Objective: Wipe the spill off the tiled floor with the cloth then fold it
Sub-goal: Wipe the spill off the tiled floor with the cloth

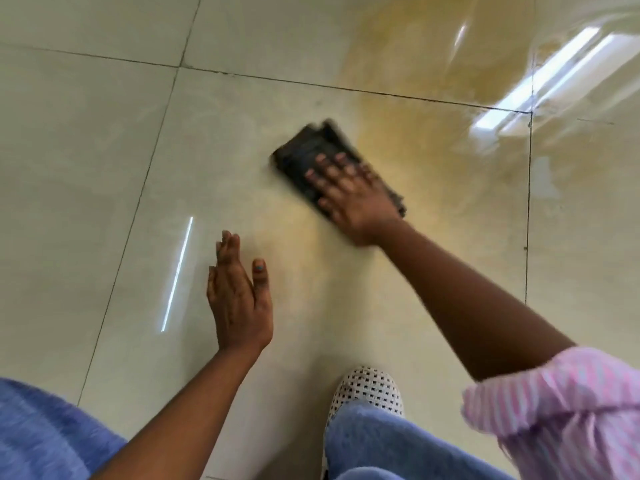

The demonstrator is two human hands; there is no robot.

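Observation:
A dark folded cloth [304, 150] lies flat on the cream tiled floor [86, 150], near the middle of the view. My right hand [349, 195] presses down on it with straight, spread fingers, covering its near half. A yellowish wet spill [433, 64] spreads from the cloth up to the far right, with a fainter yellow smear [311, 244] trailing back toward me. My left hand [239, 299] hovers or rests flat, fingers straight, to the left of the smear, holding nothing. The picture is blurred by motion.
My white perforated shoe [367, 386] and blue trouser leg [398, 445] stand at the bottom centre, my other knee [45, 431] at the bottom left. Dark grout lines [311, 83] cross the floor. A bright window reflection [540, 81] glares at the upper right.

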